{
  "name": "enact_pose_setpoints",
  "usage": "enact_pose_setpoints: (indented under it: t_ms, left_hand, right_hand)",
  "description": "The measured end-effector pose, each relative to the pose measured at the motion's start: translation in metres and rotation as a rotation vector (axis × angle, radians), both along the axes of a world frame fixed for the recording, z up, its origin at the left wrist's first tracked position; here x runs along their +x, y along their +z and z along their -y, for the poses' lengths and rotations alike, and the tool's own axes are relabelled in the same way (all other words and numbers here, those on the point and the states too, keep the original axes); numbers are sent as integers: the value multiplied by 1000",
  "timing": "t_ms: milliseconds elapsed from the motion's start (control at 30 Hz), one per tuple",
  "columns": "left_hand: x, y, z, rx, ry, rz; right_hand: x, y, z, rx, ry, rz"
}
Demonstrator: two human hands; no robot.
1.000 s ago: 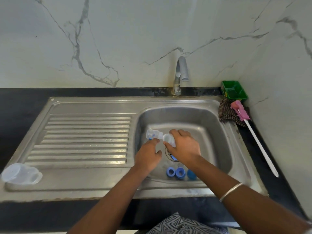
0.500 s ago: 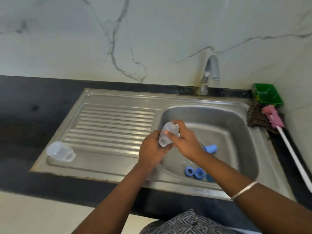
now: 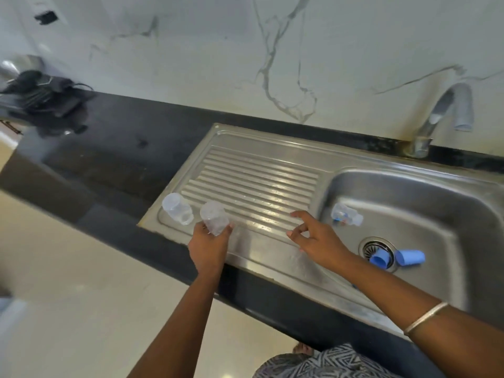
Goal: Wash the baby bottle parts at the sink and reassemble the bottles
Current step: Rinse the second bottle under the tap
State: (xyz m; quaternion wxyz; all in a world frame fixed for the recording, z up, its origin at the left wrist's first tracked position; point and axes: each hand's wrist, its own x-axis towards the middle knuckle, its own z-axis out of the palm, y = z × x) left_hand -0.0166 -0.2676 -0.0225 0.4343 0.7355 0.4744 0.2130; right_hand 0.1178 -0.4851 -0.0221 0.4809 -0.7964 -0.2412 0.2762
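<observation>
Left hand [image 3: 210, 242] grips clear cap [image 3: 214, 221] on drainboard [image 3: 259, 184], beside second clear cap [image 3: 177, 212]. Right hand [image 3: 317, 236] empty, fingers spread. Sink basin [image 3: 425, 208] holds bottle [image 3: 347, 215] and two blue rings [image 3: 379, 258].

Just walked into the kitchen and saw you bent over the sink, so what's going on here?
A person is washing baby bottle parts. The left hand holds a clear cup at the drainboard edge, beside another clear cup lying there. The right hand hovers open over the drainboard, holding nothing. In the basin lie a clear bottle and two blue caps.
</observation>
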Motion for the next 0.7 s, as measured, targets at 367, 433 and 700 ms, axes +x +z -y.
enact_pose_setpoints:
  t_ms: [367, 433, 700]
  left_hand:
    - [1, -4, -17, -42, 40, -124]
    - [2, -4, -17, -12, 42, -189]
    - [4, 0, -12, -33, 96, -148]
  right_hand:
    - [-4, 0, 1, -45, 14, -44]
    - [-4, -1, 4, -40, 8, -59]
    - [1, -2, 13, -28, 10, -70]
